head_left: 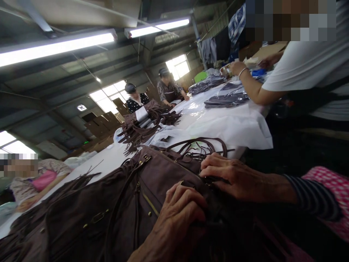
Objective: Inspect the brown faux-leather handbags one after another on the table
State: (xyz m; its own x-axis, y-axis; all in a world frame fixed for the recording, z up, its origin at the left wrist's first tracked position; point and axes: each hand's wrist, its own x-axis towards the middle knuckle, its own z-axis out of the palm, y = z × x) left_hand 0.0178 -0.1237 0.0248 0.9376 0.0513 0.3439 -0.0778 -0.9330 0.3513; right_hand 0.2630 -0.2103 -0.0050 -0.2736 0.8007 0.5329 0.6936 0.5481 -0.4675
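A dark brown fabric handbag (pixel 160 171) with brass zips, small buckles and long thin straps lies in front of me. My left hand (pixel 182 207) has its fingers curled over the bag's near part, close to a slanted brass zip (pixel 149 203). Beyond it, my right hand (pixel 229 174) grips the bag near the end of the long top zip (pixel 188 171). Its fingertips are bent down and partly hidden against the fabric. Looped brown straps (pixel 209 140) rise just behind the right hand.
More brown bags (pixel 68 203) lie to the left. A bag pile (pixel 149 120) with hanging straps stands farther along the white-covered table (pixel 188 116). Plastic-wrapped dark items (pixel 227 96) lie at the right. A co-worker in a white shirt (pixel 297 69) stands there; several other people work around the table.
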